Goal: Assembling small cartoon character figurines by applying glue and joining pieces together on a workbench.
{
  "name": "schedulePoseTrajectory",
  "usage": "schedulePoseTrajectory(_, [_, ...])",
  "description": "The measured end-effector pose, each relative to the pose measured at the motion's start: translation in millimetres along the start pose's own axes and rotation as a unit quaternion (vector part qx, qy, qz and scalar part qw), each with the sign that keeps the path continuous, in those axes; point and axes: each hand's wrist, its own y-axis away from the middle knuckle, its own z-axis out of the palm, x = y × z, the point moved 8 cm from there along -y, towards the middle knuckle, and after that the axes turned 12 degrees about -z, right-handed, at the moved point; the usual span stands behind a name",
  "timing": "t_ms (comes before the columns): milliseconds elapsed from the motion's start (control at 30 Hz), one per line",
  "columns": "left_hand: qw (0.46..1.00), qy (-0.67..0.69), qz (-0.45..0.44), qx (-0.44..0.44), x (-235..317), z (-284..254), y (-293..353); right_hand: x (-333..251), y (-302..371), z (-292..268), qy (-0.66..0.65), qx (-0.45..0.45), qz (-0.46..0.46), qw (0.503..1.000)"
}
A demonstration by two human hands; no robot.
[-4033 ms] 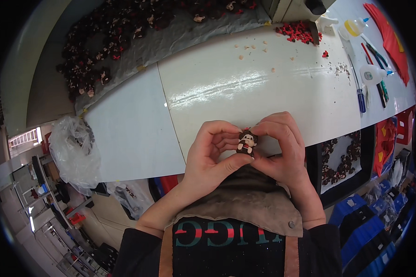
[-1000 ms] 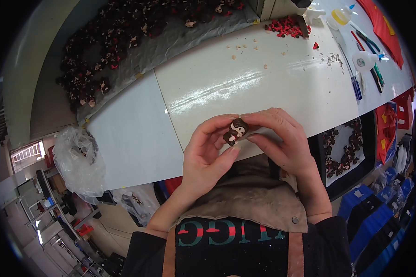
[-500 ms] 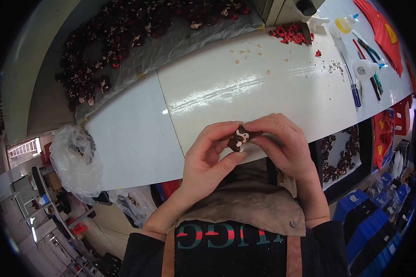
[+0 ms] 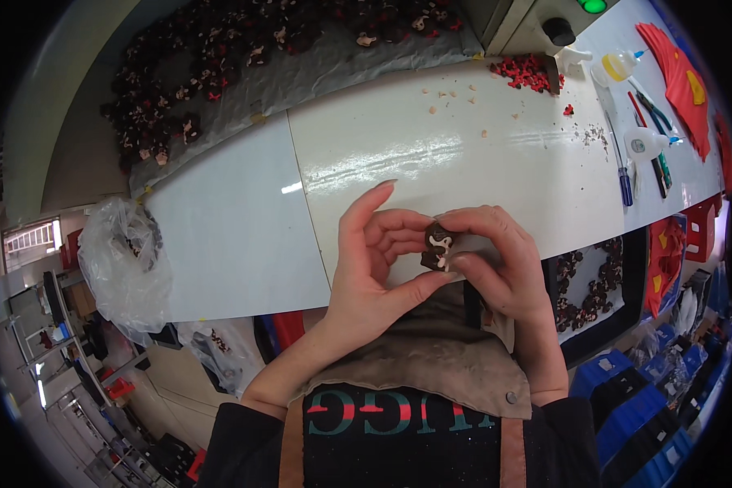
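A small dark brown figurine (image 4: 437, 250) with pale, face-like parts is held upright between my hands, above the front edge of the white table (image 4: 415, 175). My left hand (image 4: 368, 272) has its thumb at the figurine's lower end and a fingertip at its top, with the index finger lifted. Against the figurine's right side, my right hand (image 4: 504, 264) pinches with thumb and index finger. Part of the figurine's back is hidden by the fingers.
Many similar dark figurines (image 4: 171, 81) lie on a grey sheet at the far left. Small red pieces (image 4: 529, 73) are heaped at the back. Bottles (image 4: 647, 144) and a screwdriver (image 4: 625, 183) lie right. A black tray (image 4: 577, 346) and a plastic bag (image 4: 126, 268) flank the table.
My left index finger has lifted off the figurine and points up. The right thumb has come in against the figurine, which is turned slightly and sits more upright.
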Motion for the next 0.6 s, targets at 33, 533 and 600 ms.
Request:
schedulePoseTrajectory(33, [0.999,-0.047,0.009,0.015,-1,-1,1,2,2,1,-0.021,-0.001,0.008,1.000])
schedulePoseTrajectory(533, [0.876,-0.472,0.088,-0.052,21,29,5,18,21,16,-0.055,0.088,0.073,0.992])
schedulePoseTrajectory(600, [0.918,-0.380,0.066,-0.088,22,33,7,11,13,14,0.011,0.083,0.039,0.996])
